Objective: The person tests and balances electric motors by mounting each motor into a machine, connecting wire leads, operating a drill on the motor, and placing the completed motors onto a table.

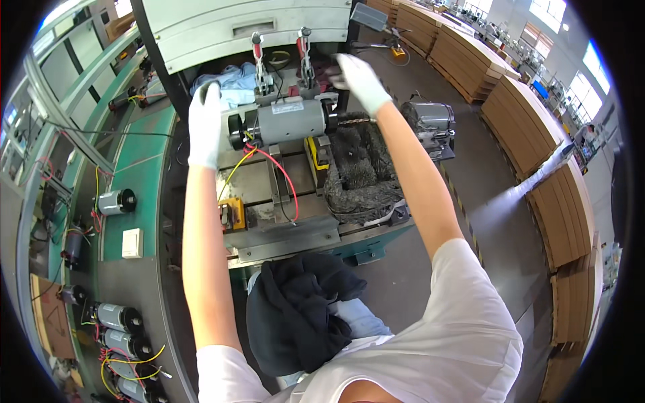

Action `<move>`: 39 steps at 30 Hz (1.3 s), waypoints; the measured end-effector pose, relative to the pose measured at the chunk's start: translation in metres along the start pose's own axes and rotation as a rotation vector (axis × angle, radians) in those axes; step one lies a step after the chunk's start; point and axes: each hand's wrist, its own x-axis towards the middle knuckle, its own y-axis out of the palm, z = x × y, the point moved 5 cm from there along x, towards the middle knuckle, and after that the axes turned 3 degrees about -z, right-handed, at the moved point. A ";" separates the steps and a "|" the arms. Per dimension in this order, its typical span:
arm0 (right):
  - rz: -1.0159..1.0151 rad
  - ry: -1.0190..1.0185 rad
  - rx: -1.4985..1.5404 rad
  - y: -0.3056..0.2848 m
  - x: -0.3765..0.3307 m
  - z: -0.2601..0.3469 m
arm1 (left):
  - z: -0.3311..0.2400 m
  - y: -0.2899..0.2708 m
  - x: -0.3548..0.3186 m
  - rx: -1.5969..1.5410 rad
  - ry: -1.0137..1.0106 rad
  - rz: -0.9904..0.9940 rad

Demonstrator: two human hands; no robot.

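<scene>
The grey motor (292, 121) lies before two toggle clamps (307, 67), facing a drill bit (354, 121). Your right hand (363, 84) hangs open near that bit, which could snag it if spinning; whether your left hand (206, 126) grips anything cannot be told.

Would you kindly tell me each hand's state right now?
Left hand: cannot be told; no held object shows.
Right hand: looks open, nothing visible in it.

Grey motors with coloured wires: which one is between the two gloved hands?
The motor on the machine, in front of the red-handled clamps; the others lie left of the left hand.
</scene>
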 end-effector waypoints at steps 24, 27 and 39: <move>-0.071 -0.596 -0.358 0.059 -0.129 0.095 | -0.052 0.043 0.004 0.671 0.311 0.003; -0.049 -0.378 -0.584 0.067 -0.226 0.054 | -0.095 0.011 -0.130 0.221 0.289 0.037; 0.128 -0.059 -0.590 0.129 -0.328 -0.091 | 0.098 0.031 -0.294 -0.219 -0.466 0.287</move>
